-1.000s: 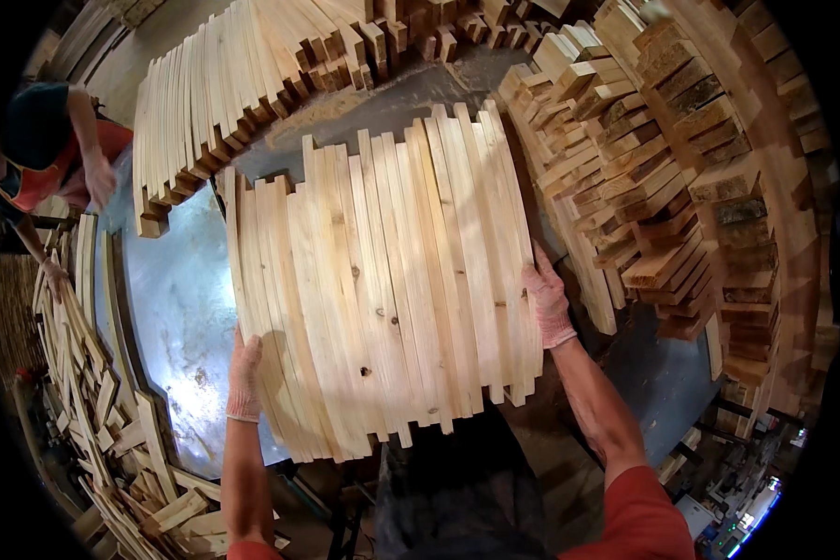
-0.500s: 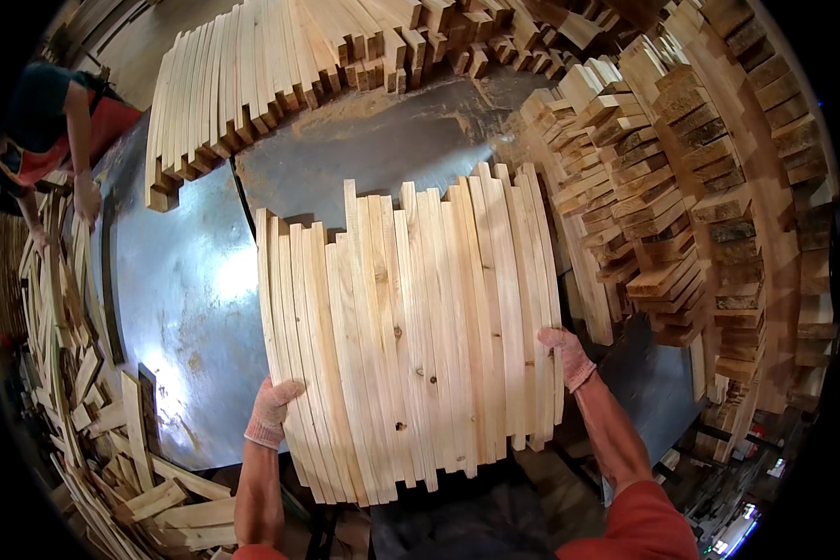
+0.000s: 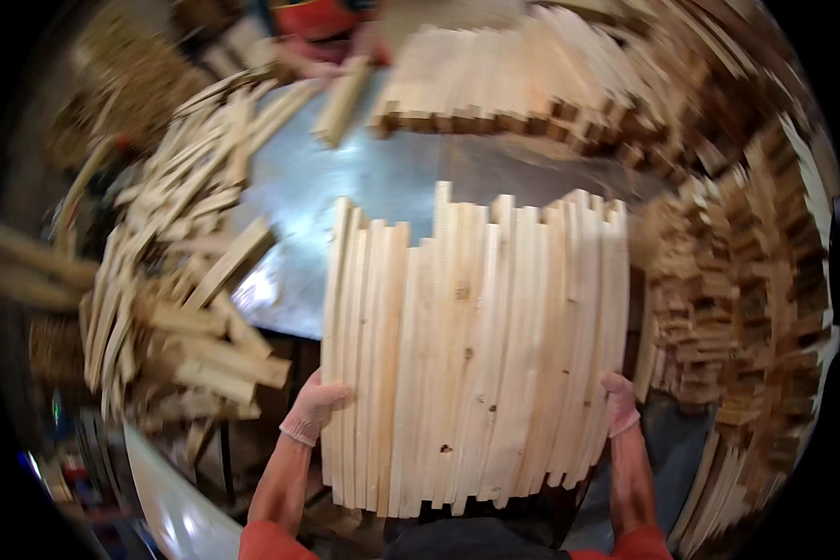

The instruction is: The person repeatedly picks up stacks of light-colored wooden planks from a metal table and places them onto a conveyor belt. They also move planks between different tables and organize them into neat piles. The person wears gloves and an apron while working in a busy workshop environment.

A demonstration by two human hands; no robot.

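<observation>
A wide row of pale wooden strips [image 3: 476, 355], standing edge to edge with uneven ends, is squeezed between my two gloved hands. My left hand [image 3: 317, 408] presses on the row's left side, its thumb over the outermost strips and its fingers hidden behind. On the opposite side, my right hand [image 3: 620, 404] clamps the outer strip the same way. The lower ends of the strips lie close to my body. Beneath and beyond the far ends stretches a shiny metal table [image 3: 373, 177].
Across the table's far side lies another row of wooden strips [image 3: 495, 79]. Stacked strips [image 3: 719, 289] rise on the right. Loose offcuts [image 3: 205, 345] heap up on the left. A co-worker [image 3: 322, 37] at the far side handles a short wooden piece [image 3: 343, 101].
My view has swung left, bringing the offcut heap and the co-worker further into the picture. Both hands still grip the row of strips, which has turned along with me.
</observation>
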